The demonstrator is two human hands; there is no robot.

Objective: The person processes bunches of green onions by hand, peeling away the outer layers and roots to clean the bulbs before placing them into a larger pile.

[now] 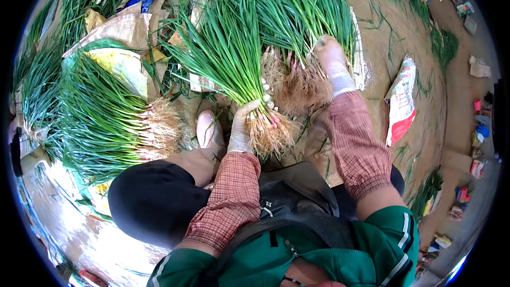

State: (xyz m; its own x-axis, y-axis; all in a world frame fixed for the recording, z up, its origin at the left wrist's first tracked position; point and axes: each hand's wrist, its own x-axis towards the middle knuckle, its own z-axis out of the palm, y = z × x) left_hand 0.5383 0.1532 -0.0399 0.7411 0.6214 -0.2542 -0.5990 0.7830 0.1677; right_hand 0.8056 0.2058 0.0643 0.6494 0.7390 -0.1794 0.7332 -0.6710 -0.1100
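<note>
My left hand (243,127), in a pale glove, is closed around a bunch of spring onions (234,58), just above its tangled brown roots. Several small white bulbs (267,97) show along the bunch's right side. The long green leaves fan up and away from me. To the right, my right hand (330,56), gloved too, has its fingers curled at the stems on the right side of a larger heap of spring onions (297,10). Roots (303,87) of that heap hang toward me. The tips of the right fingers are partly lost among the stems.
Another spring onion pile (101,122) lies at the left, roots facing right, near crumpled sacks (114,34). A red and white bag (402,101) rests on the wet brown floor (372,69) at the right. Beside my left leg is a pinkish boot (210,129).
</note>
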